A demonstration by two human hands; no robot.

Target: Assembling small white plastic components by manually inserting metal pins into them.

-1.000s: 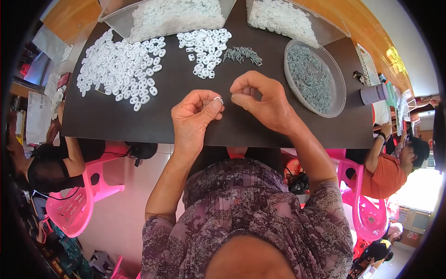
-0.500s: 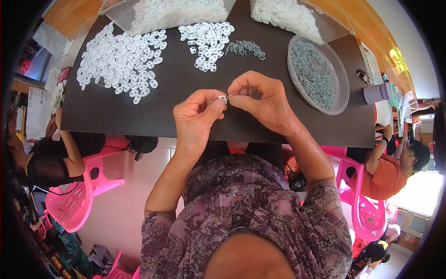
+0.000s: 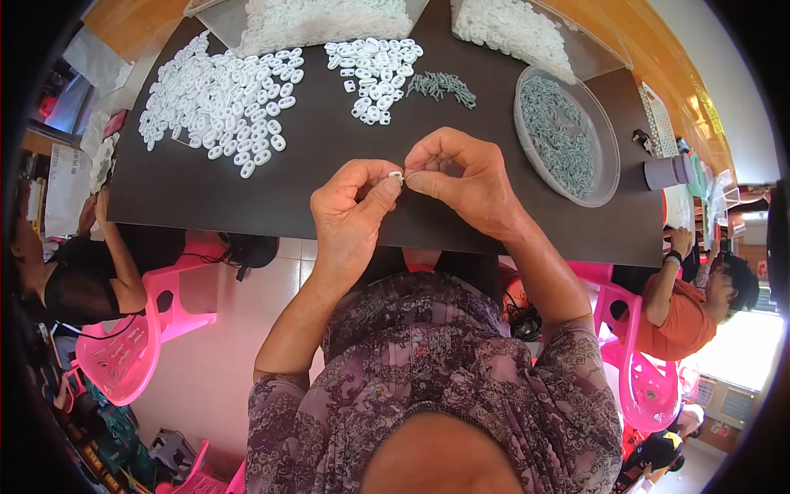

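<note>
Over the near edge of a dark tabletop (image 3: 247, 198), the left hand (image 3: 350, 210) pinches a small white plastic ring (image 3: 396, 175) between thumb and forefinger, and the right hand (image 3: 461, 177) meets it fingertip to fingertip, its thumb and forefinger closed on something too small to make out at the ring. Beyond the hands lie a wide spread of white rings (image 3: 218, 99) to the left, a smaller cluster of white rings (image 3: 370, 70) in the middle, and just beside that a little heap of grey pins (image 3: 443, 85). A round clear dish (image 3: 607, 177) of grey pins sits to the right, near a small grey cup (image 3: 665, 171). Clear bags of white pieces (image 3: 321, 18) lie along the far edge. Other people sit on pink chairs (image 3: 123, 346) at both sides.
</note>
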